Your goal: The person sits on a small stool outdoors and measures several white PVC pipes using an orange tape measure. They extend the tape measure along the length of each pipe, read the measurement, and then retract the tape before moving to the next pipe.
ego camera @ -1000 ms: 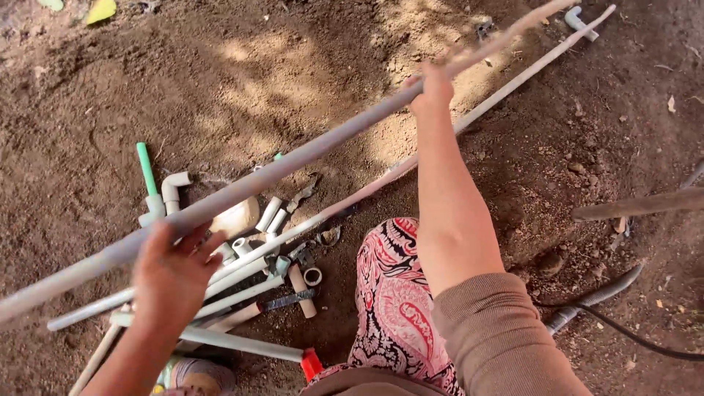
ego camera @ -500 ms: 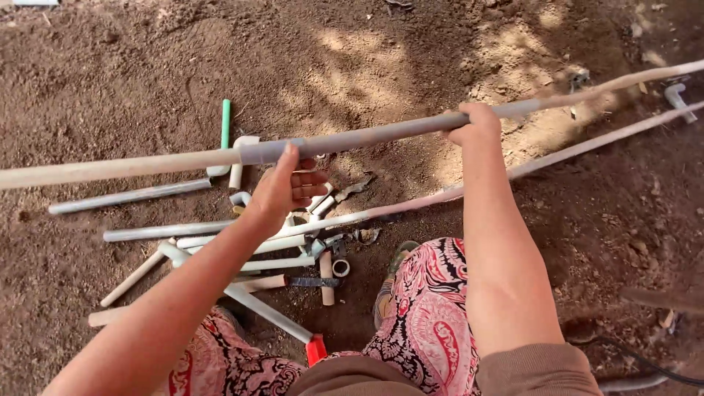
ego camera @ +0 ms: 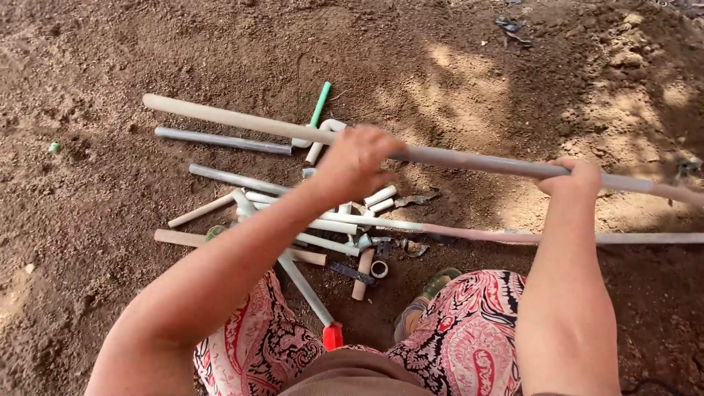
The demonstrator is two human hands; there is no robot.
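I hold the long pipe (ego camera: 469,158) nearly level above the ground, across the frame from upper left to the right edge. My left hand (ego camera: 357,163) is curled over it near the middle; my right hand (ego camera: 576,178) is wrapped around it further along, fingers closed fully on the pipe. Both hands grip well apart, which I judge gives good control of a long, whippy piece. To handle it well, I keep both wrists in line with the pipe and move the two hands together, so that neither end dips.

Directly below lies a pile of short pipes (ego camera: 308,220) with elbow fittings, a green-tipped piece (ego camera: 320,105) and small rings (ego camera: 379,268). A second long pipe (ego camera: 513,236) lies on the soil just beyond my knees. A pipe with a red end (ego camera: 332,336) rests between my patterned trousers (ego camera: 469,345).

Open room: bare soil (ego camera: 95,242) at left and at the top of the view. The free left end of the long pipe reaches over bare soil; its right end leaves the frame, so I cannot tell its clearance there.
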